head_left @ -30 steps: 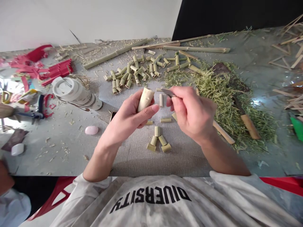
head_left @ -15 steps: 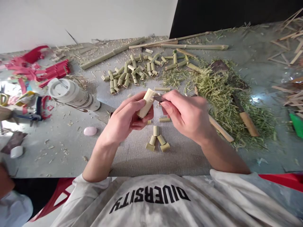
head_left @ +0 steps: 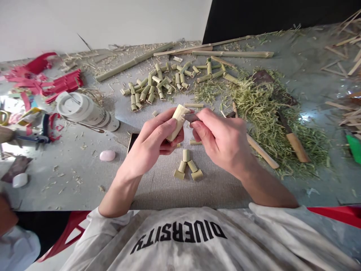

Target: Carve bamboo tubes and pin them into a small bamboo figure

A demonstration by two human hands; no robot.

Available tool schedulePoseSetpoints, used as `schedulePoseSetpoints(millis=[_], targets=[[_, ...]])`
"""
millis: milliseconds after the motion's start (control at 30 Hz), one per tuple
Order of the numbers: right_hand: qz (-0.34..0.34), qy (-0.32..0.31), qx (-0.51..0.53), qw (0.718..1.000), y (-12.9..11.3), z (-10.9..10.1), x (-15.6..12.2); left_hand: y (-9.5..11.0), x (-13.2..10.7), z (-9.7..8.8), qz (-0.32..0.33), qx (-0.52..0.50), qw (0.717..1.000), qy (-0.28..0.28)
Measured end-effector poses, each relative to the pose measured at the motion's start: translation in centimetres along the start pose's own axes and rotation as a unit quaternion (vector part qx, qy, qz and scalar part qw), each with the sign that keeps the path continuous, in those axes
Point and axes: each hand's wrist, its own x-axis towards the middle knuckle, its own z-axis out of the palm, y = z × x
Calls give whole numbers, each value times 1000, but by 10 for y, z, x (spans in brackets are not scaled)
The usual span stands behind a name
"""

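Note:
My left hand [head_left: 158,135] is closed around a pale, peeled piece of bamboo [head_left: 177,124], tilted with its ragged upper end pointing away from me. My right hand [head_left: 222,139] pinches a dark, flat metal tool [head_left: 191,117]; whether it is a blade or a file I cannot make out. Its tip touches the bamboo near the upper end, where the surface is rough. Below the hands, short bamboo tubes [head_left: 186,155] lie on the grey mat [head_left: 180,195] in a forked figure. Another short tube [head_left: 195,142] lies partly behind my right hand.
Cut bamboo pieces [head_left: 150,90] are heaped beyond my hands. Right, a cleaver-like tool with a wooden handle [head_left: 297,146] rests on green shavings [head_left: 254,105]. Left are a white lidded cup [head_left: 84,109], a pink oval object [head_left: 107,155] and red strips [head_left: 62,84]. Another person's arm shows lower left.
The bamboo piece has tilted slightly and shifted a little right in my left hand. The tool tip still meets its upper end, at a slightly different angle.

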Motion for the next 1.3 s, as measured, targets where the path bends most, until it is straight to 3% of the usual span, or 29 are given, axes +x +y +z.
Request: schedulePoseSetpoints(millis=[133,267,333,433,500,567,667,733,800,1000,1167,1300], targets=[[39,-24,47,998,-1,0,0,-2,-1,1,5,14,1000,7],[91,-58,158,981,-1,-2,2,-1,-1,2,1,31,999,12],[129,-83,251,956,-1,-4,3,1,-1,3,-7,38,999,13],[182,-162,406,881,2,-7,6,3,0,4,-27,24,999,15],[195,-173,462,848,3,-13,7,4,1,4,-32,-17,999,5],[195,-120,456,860,3,-21,8,6,3,3,-36,-62,997,-14],[177,-23,355,917,0,-34,6,8,3,1,-44,-93,994,-36],[157,6,278,948,-4,-39,4,9,3,0,-46,-97,993,-43],[143,12,240,960,-7,-39,3,9,1,1,-49,-100,993,-48],[169,18,277,946,-12,-26,3,4,-3,3,-59,-96,990,-88],[204,-6,287,936,-13,-18,1,-1,-5,3,-43,-78,992,-92],[220,-9,345,912,-12,-15,0,-2,-8,3,-42,-54,994,-91]])
